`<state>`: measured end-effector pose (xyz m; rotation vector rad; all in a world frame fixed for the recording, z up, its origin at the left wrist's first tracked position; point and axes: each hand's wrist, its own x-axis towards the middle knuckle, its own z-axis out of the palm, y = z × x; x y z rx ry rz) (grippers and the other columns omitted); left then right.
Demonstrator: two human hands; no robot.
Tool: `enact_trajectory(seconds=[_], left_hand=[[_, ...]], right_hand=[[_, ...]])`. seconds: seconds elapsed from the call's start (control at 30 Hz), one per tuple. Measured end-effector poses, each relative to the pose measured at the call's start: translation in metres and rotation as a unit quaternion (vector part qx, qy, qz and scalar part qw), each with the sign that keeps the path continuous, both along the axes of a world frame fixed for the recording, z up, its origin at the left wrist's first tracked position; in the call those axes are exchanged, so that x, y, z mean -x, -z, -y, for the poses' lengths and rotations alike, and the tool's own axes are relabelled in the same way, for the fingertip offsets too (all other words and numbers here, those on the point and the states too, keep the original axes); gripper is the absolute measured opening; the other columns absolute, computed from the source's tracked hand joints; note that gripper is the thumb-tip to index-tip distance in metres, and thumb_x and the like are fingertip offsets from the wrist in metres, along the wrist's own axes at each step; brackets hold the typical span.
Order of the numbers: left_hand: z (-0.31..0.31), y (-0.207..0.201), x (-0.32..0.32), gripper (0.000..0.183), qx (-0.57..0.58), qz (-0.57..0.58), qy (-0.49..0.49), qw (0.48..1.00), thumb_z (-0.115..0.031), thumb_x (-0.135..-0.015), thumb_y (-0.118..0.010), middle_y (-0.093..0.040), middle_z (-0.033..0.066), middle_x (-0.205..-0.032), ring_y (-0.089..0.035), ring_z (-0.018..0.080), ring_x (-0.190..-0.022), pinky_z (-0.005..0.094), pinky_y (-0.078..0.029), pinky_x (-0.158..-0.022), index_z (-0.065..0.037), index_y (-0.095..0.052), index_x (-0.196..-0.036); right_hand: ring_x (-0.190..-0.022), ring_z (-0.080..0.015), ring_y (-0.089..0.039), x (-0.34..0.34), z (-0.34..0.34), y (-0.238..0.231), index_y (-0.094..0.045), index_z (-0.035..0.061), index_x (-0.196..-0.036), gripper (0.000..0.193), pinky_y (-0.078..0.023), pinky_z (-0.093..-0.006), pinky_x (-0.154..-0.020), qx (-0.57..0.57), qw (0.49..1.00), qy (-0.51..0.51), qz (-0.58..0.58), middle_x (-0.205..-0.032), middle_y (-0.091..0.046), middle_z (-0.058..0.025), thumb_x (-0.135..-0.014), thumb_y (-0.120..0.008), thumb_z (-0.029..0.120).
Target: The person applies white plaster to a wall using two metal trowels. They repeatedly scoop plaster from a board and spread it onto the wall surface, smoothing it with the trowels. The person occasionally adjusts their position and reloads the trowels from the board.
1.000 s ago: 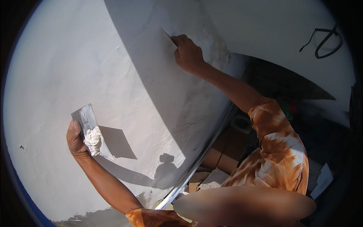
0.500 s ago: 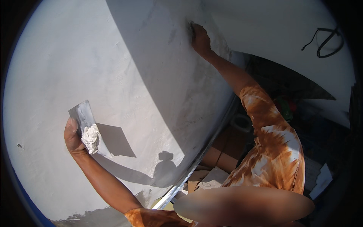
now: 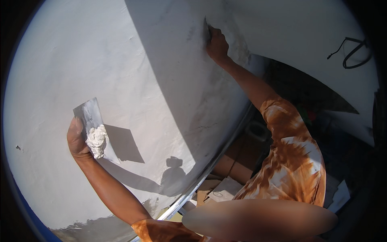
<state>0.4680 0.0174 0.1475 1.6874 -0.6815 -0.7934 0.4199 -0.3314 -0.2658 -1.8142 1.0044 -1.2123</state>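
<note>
Head view: a flat metal plate is clamped by the left hand before the sunlit part of the pale wall, a lump of white paste borne on it. A thin blade is clasped in the right hand, held at the wall's shaded part; whether the surface is touched cannot be told.

Your shirt is blotched rust-orange and white; your plate is silver-grey, streaked paler, its paste creamy white, the wall off-white with grey patches.
</note>
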Motion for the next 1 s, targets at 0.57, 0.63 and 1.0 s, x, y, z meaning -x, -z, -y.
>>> enact_trajectory(seconds=[0.57, 0.63, 1.0], left_hand=[[-0.003, 0.001, -0.003, 0.040, 0.012, -0.018, 0.008, 1.000, -0.025, -0.095, -0.063, -0.069, 0.0152, -0.103, -0.071, 0.0253, -0.085, 0.0379, -0.060, -0.075, 0.005, -0.056, -0.121], [-0.004, -0.001, -0.007, 0.041, 0.008, -0.038, 0.033, 0.999, -0.025, -0.096, -0.062, -0.068, 0.0164, -0.107, -0.071, 0.0266, -0.090, 0.0399, -0.060, -0.078, 0.005, -0.055, -0.123], [0.004, -0.001, -0.004, 0.040, -0.007, -0.026, 0.033, 0.999, -0.025, -0.098, -0.058, -0.069, 0.0158, -0.104, -0.071, 0.0248, -0.089, 0.0359, -0.059, -0.080, 0.004, -0.054, -0.125]], right_hand=[[-0.111, -0.0384, -0.060, 0.029, -0.013, 0.067, -0.050, 0.0061, -0.133, 0.048, -0.054, -0.0483, -0.088, -0.105, 0.993, -0.052, -0.013, -0.128, -0.057, -0.0181, -0.085, -0.054, 0.005], [-0.106, -0.0386, -0.064, 0.018, 0.032, 0.041, -0.050, 0.0044, -0.133, 0.046, -0.052, -0.0507, -0.089, -0.265, 0.964, -0.013, -0.017, -0.125, -0.059, -0.0201, -0.086, -0.052, 0.007], [-0.104, -0.0336, -0.062, 0.096, -0.091, 0.001, -0.049, 0.0047, -0.135, 0.047, -0.053, -0.0444, -0.081, -0.161, 0.973, -0.160, 0.041, -0.116, -0.060, -0.0186, -0.088, -0.052, 0.007]])
